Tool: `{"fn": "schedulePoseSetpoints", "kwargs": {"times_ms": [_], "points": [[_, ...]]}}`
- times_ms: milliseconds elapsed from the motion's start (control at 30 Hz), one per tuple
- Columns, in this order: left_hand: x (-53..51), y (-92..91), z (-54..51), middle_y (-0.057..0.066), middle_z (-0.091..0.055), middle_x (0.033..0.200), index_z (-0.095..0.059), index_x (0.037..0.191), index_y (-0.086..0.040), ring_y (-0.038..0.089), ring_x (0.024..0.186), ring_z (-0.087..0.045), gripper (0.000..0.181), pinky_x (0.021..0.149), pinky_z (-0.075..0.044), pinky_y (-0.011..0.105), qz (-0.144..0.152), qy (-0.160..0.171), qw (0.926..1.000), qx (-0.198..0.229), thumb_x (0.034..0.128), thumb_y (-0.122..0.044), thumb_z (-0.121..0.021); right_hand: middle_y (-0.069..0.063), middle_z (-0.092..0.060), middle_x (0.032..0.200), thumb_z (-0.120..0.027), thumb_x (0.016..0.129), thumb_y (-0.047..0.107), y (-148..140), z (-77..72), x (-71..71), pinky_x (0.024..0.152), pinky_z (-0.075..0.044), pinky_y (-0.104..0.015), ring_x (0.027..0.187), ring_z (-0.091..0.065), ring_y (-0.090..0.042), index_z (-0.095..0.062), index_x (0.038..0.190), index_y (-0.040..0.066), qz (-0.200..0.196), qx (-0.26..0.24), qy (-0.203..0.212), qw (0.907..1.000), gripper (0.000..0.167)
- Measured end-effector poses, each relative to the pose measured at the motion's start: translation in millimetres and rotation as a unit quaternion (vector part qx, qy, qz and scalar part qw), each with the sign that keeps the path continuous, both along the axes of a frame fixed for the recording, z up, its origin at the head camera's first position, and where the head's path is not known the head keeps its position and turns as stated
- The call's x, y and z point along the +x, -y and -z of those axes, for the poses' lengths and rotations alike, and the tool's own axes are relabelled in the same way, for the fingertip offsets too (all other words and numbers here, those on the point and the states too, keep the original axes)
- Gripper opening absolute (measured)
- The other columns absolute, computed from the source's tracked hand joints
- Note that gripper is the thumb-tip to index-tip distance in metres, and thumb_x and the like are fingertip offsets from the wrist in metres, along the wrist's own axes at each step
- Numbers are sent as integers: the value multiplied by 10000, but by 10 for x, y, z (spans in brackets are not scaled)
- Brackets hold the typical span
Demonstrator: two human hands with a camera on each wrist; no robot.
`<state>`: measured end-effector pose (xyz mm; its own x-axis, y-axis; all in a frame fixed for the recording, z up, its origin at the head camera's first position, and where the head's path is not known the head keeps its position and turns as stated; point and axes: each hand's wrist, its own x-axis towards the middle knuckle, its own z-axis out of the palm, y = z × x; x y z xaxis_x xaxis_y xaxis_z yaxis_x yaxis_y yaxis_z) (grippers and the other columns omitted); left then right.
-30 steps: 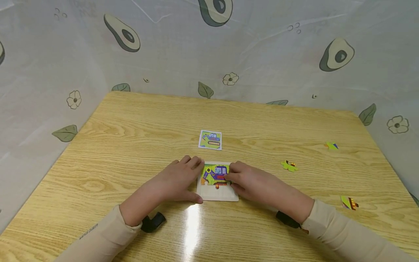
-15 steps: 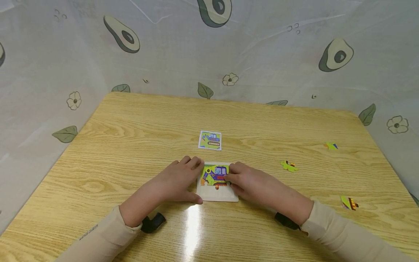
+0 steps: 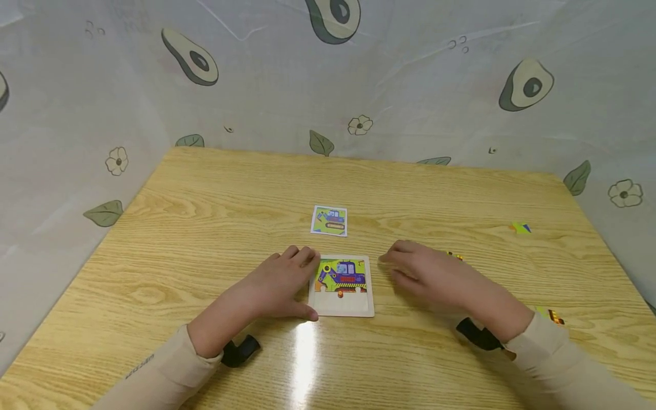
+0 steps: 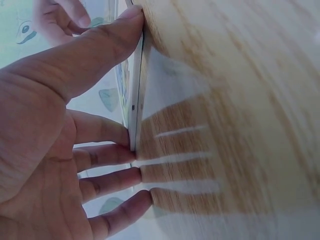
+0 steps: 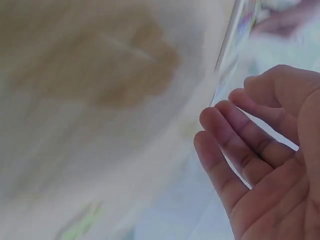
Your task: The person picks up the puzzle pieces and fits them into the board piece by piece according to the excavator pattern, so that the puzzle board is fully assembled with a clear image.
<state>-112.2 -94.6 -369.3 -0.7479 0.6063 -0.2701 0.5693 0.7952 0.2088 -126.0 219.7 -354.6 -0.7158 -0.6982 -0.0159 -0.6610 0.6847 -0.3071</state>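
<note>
A small square puzzle board (image 3: pixel 342 304) with a pale frame lies on the table. Its upper part holds joined pieces picturing a purple excavator (image 3: pixel 347 276); the lower part shows bare wood. Beside its left edge rests my left hand (image 3: pixel 277 285), thumb at the near corner and fingertips by the far one. In the left wrist view its spread fingers (image 4: pixel 112 125) touch the board's side and the table. My right hand (image 3: pixel 435 273) is off the board to the right, fingers slightly bent; the right wrist view shows nothing between them (image 5: pixel 225 165).
A printed picture card (image 3: pixel 329 221) of the excavator lies behind the board. Loose puzzle pieces lie to the right: a green and blue one (image 3: pixel 521 228), one partly covered by my right hand (image 3: pixel 455 255), and another near the right sleeve (image 3: pixel 556 316). A patterned cloth (image 3: pixel 266 74) hangs behind the table.
My right hand has left the board's right side and moved right, uncovering the pieces there. The left hand has stayed at the left edge.
</note>
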Motion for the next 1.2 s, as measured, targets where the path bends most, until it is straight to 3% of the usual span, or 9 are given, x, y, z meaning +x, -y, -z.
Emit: {"fn": "schedulePoseSetpoints", "kwargs": {"times_ms": [167,433,567,733,967,1067,1167,1200], "points": [[-2,6,-2,129,-441,1599,-385,1599,1,345,1417,-458,1056,1102,-481,541,31,-49,10000,24,848,-621,-790,-141,-701,1179,-653,1006,57,-442,-81,-204,773,-579,-392,972,-684,-212,-692,1298,1,644,201,84,9977,300],[-4,-8,-1,126,-434,1607,-376,1606,-4,345,1425,-450,1054,1107,-478,540,50,-15,10000,14,855,-623,-783,-346,-638,1260,-602,1002,-13,-1294,-44,-520,901,-554,-603,1142,-631,-525,-556,1329,-131,1623,476,333,9850,351],[-2,-17,-2,124,-432,1610,-375,1607,-8,341,1427,-450,1054,1111,-477,535,46,-19,10000,-15,857,-630,-777,-393,-619,1272,-606,994,-30,-1617,12,-585,898,-530,-647,1123,-623,-567,-542,1308,-149,1880,646,232,9798,342],[2,-19,-3,121,-433,1605,-379,1605,-9,343,1428,-450,1049,1111,-476,534,18,3,10000,0,857,-624,-781,-424,-614,1234,-652,968,-26,-1928,68,-622,791,-541,-612,920,-678,-507,-642,1196,-122,2021,787,-204,9760,247],[11,-8,11,112,-441,1594,-382,1602,-6,330,1414,-459,1048,1082,-491,515,60,-72,10000,13,857,-627,-778,-515,-491,1309,-553,1001,-3,-2180,75,-643,622,-434,-407,773,-615,-382,-547,1342,-160,2466,1024,602,9618,376],[14,-5,12,117,-445,1592,-383,1601,0,329,1407,-465,1051,1076,-495,509,78,-119,9999,17,856,-629,-777,-542,-461,1295,-552,987,-27,-2218,86,-638,616,-449,-388,860,-644,-521,-516,1370,-170,2411,983,649,9633,410],[17,-4,8,119,-448,1589,-386,1599,-1,329,1404,-467,1051,1075,-497,511,76,-145,9999,12,855,-631,-778,-534,-448,1250,-520,959,-76,-2233,102,-626,602,-436,-368,807,-611,-516,-501,1386,-175,2351,964,630,9651,439],[17,-4,8,119,-447,1589,-386,1599,-2,329,1405,-467,1050,1077,-496,512,72,-145,9999,14,855,-630,-778,-517,-457,1226,-514,953,-86,-2237,109,-624,600,-423,-363,760,-589,-442,-499,1386,-179,2328,956,615,9659,444]]}}
